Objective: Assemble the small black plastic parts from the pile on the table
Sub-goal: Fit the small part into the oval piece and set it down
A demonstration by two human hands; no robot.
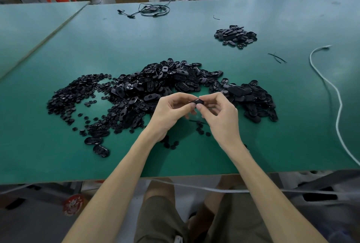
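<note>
One black part (198, 102) was pinched between the left hand (171, 114) and right hand (220, 114). A small finished heap (235, 36) was seen, while the large pile (155, 91) apparently remained unassembled.

Dim, even overhead light leaves a pale sheen on the far table (194, 20), soft shadows, bowed edges, slight blur.

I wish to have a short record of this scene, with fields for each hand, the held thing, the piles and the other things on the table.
left hand: pinches the part from its left side
right hand: pinches the same part from its right side
part: small, black, held above the table
main pile: oval black pieces, mid table
disc pile: small round black pieces, left of the main pile
far pile: smaller heap, far right
other: black cable at the far edge; white cord at the right
</note>
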